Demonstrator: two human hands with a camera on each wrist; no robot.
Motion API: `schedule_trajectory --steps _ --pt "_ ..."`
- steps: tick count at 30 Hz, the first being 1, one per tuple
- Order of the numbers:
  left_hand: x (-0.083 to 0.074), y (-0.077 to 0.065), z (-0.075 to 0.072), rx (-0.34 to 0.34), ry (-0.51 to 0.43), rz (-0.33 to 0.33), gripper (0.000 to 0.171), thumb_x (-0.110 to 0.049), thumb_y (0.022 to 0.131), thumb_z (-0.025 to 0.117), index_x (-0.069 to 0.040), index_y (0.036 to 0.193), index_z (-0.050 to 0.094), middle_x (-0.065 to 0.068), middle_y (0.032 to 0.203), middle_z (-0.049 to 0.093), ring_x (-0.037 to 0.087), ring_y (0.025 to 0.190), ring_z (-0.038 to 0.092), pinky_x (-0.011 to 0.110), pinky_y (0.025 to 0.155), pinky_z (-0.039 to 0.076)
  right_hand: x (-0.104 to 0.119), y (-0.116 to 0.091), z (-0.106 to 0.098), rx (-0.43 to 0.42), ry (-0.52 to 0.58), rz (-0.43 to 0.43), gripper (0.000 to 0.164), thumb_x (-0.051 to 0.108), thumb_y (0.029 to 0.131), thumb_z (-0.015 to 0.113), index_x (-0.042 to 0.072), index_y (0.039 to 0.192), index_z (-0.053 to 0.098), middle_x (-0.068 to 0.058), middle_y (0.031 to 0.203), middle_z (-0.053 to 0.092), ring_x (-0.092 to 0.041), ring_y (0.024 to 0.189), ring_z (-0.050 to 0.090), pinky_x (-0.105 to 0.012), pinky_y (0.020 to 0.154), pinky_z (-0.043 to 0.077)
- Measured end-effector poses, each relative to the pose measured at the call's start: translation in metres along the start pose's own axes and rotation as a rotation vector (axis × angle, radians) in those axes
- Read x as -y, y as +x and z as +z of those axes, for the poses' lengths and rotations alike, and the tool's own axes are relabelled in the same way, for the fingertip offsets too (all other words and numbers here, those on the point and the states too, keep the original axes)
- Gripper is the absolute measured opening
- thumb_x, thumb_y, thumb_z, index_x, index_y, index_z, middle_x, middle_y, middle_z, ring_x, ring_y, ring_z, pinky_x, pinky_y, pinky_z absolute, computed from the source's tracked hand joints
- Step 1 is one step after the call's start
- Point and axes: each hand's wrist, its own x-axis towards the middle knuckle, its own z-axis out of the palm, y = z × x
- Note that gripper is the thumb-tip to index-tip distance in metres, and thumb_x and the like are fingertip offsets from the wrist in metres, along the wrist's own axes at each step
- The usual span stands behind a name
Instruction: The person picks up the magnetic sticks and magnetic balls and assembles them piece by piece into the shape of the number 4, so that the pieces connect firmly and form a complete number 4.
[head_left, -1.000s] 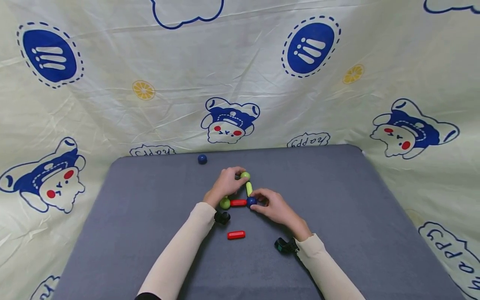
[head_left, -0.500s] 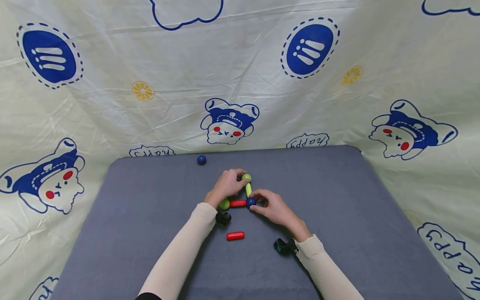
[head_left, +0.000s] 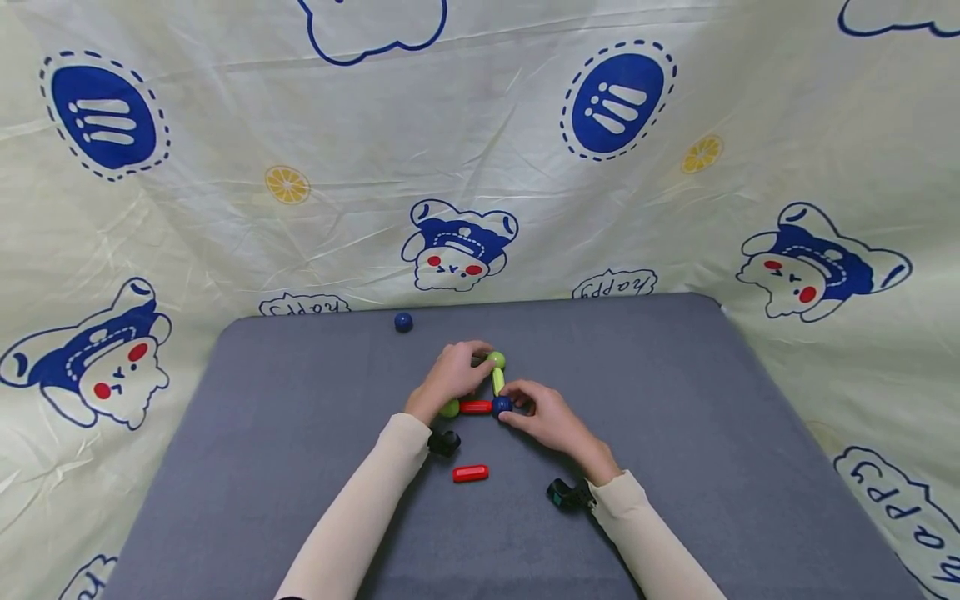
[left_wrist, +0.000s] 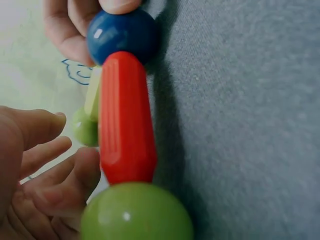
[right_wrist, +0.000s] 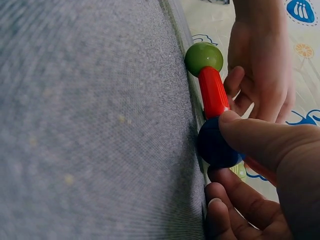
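My right hand (head_left: 551, 414) pinches a blue ball (head_left: 502, 407) between thumb and fingers at the corner of a ball-and-rod piece. From that ball a red rod (left_wrist: 127, 120) runs left to a green ball (left_wrist: 137, 215), partly hidden by the left arm in the head view. A yellow-green rod (head_left: 498, 382) leads away from the same blue ball to another green ball (head_left: 497, 360). My left hand (head_left: 453, 372) is beside this far ball; in the left wrist view its thumb and fingertips are parted and look just clear of it.
A loose red rod (head_left: 470, 473) lies nearer the front, between the forearms. Another blue ball (head_left: 403, 322) rests by the back edge of the grey table (head_left: 645, 350). A printed curtain (head_left: 480, 150) hangs behind.
The far green ball and its rod have shifted slightly right and nearer, out from between the left fingertips. The right hand has kept its hold on the blue ball.
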Motion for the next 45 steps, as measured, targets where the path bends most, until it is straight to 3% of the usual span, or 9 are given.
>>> schedule_trajectory --steps 4,6,14,19,23,27,32,38,45 --pt "0.005 -0.010 -0.004 -0.078 0.009 0.039 0.033 -0.024 0.102 0.064 -0.010 0.132 0.069 0.008 0.126 0.072 0.022 0.108 0.066 0.042 0.096 0.054 0.000 0.000 0.000 0.002 0.004 0.004 0.029 0.023 0.094 0.077 0.015 0.121 0.069 -0.002 0.110 0.069 -0.016 0.098 0.062 -0.032 0.082 0.052" --pt "0.008 -0.017 -0.007 -0.104 -0.014 0.047 0.032 -0.022 0.102 0.064 -0.008 0.130 0.069 0.008 0.125 0.073 0.025 0.113 0.066 0.046 0.100 0.052 0.000 0.000 0.000 0.005 0.004 0.004 0.029 0.023 0.094 0.077 0.015 0.121 0.069 -0.002 0.110 0.069 -0.016 0.098 0.063 -0.032 0.082 0.052" --pt "0.019 -0.045 -0.015 -0.236 -0.121 0.048 0.027 -0.017 0.101 0.066 -0.005 0.124 0.073 0.008 0.116 0.074 0.019 0.087 0.063 0.034 0.078 0.051 -0.001 0.000 0.001 0.008 0.006 0.015 0.029 0.023 0.094 0.077 0.015 0.121 0.068 -0.002 0.110 0.070 -0.016 0.098 0.062 -0.032 0.081 0.051" --pt "0.033 -0.061 -0.017 -0.297 -0.140 0.049 0.023 -0.015 0.098 0.070 -0.007 0.119 0.075 0.009 0.112 0.075 0.018 0.086 0.065 0.030 0.076 0.050 -0.001 0.001 0.002 0.006 -0.001 0.016 0.029 0.024 0.094 0.077 0.016 0.121 0.069 -0.001 0.109 0.069 -0.015 0.097 0.062 -0.033 0.082 0.051" --pt "0.046 -0.072 -0.019 -0.275 -0.171 0.015 0.023 -0.015 0.097 0.071 -0.009 0.118 0.075 0.008 0.111 0.075 0.015 0.080 0.063 0.030 0.073 0.049 -0.001 0.002 0.002 0.010 -0.001 0.016 0.030 0.024 0.094 0.077 0.016 0.122 0.069 -0.001 0.110 0.069 -0.015 0.098 0.062 -0.033 0.082 0.051" --pt "0.054 -0.082 -0.018 -0.197 -0.183 -0.010 0.025 -0.020 0.095 0.075 -0.012 0.119 0.075 0.005 0.109 0.075 0.012 0.080 0.061 0.028 0.073 0.049 0.000 0.002 0.001 0.014 -0.002 0.015 0.030 0.024 0.094 0.077 0.016 0.122 0.068 -0.002 0.111 0.070 -0.016 0.099 0.063 -0.033 0.082 0.051" --pt "0.057 -0.089 -0.014 -0.124 -0.187 0.003 0.029 -0.022 0.093 0.077 -0.015 0.121 0.074 0.004 0.111 0.074 0.010 0.078 0.058 0.025 0.072 0.047 0.000 0.001 0.001 0.004 -0.004 0.017 0.030 0.023 0.095 0.077 0.014 0.123 0.069 -0.003 0.110 0.070 -0.017 0.098 0.062 -0.034 0.082 0.051" --pt "0.057 -0.092 -0.009 -0.140 -0.173 0.012 0.030 -0.020 0.091 0.080 -0.015 0.120 0.075 0.004 0.106 0.073 0.009 0.066 0.052 0.025 0.063 0.042 0.001 0.001 0.003 -0.007 -0.022 0.017 0.031 0.023 0.095 0.076 0.014 0.123 0.069 -0.003 0.110 0.070 -0.016 0.098 0.063 -0.034 0.083 0.051" --pt "0.060 -0.092 -0.005 -0.182 -0.177 0.001 0.030 -0.020 0.089 0.082 -0.017 0.119 0.076 0.001 0.106 0.074 0.008 0.067 0.052 0.024 0.063 0.041 0.003 0.001 0.005 -0.050 -0.007 0.006 0.029 0.022 0.093 0.078 0.011 0.119 0.070 -0.005 0.107 0.071 -0.018 0.095 0.063 -0.034 0.081 0.052"
